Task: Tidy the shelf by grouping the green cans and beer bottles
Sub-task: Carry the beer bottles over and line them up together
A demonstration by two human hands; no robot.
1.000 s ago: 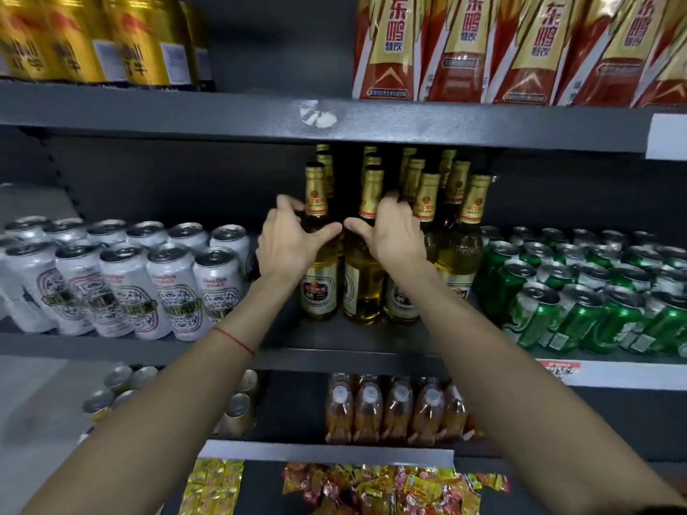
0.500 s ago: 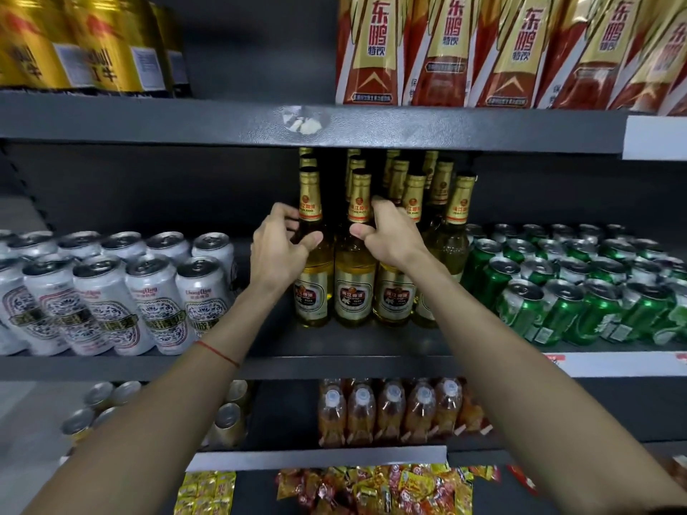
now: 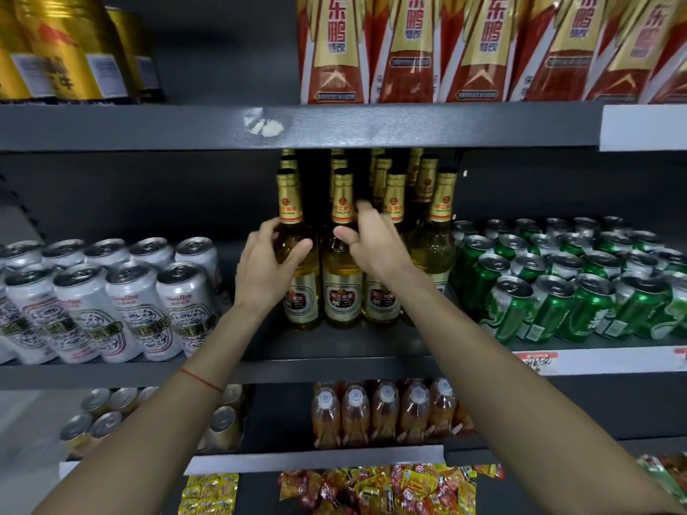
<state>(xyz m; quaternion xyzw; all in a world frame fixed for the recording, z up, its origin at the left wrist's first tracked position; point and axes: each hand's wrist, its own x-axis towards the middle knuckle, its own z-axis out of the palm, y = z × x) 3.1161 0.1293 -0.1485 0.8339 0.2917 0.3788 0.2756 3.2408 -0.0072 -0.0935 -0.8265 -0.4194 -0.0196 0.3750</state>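
Several beer bottles (image 3: pixel 342 291) with gold foil necks stand in rows at the middle of the dark shelf (image 3: pixel 334 368). Right beside them, touching the rightmost bottle, is a block of green cans (image 3: pixel 550 295). My left hand (image 3: pixel 265 271) curls around the shoulder of the front-left beer bottle (image 3: pixel 302 299), thumb across its front. My right hand (image 3: pixel 375 243) is in front of the second and third front bottles. Its fingers are spread, the thumb by the second bottle's shoulder and the fingertips between the necks.
White cans (image 3: pixel 111 299) fill the same shelf on the left, with a gap between them and the bottles. The shelf above (image 3: pixel 334 126) hangs just over the bottle tops and holds gold cans and red cartons. Below are orange drink bottles (image 3: pixel 383 410) and snack packets.
The front bottles now stand in a tighter, straighter row. My right hand has loosened from a closed hold to spread fingers. My left hand stays on the left bottle.
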